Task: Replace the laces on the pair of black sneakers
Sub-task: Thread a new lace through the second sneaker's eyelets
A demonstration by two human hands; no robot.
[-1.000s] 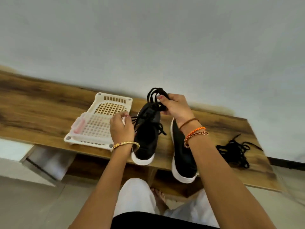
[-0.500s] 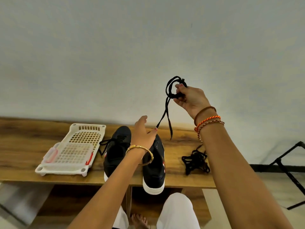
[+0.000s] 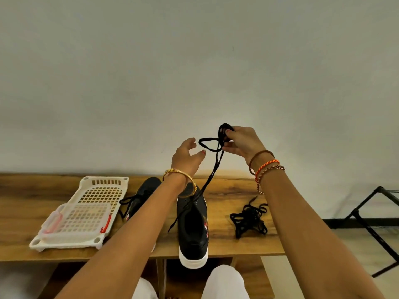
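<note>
Two black sneakers with white soles stand on the wooden bench (image 3: 224,247). The right sneaker (image 3: 192,229) has no lace in its eyelets; the left sneaker (image 3: 142,197) is partly hidden by my left forearm and still shows a lace. My right hand (image 3: 243,143) is raised above the bench and grips a bunched black lace (image 3: 212,162), whose free ends dangle down over the right sneaker. My left hand (image 3: 186,156) hovers open just left of the lace loop, apart from it. A second black lace (image 3: 249,219) lies in a tangled pile on the bench to the right.
A white perforated plastic basket (image 3: 90,186) with a clear lidded box (image 3: 79,223) on it sits at the bench's left. A black metal rack (image 3: 371,223) stands on the floor to the right. A plain wall rises directly behind the bench.
My right hand pulled the lace up and free of the sneaker and now holds it slightly lower. My left hand let go of the shoe and rose towards the lace loop.
</note>
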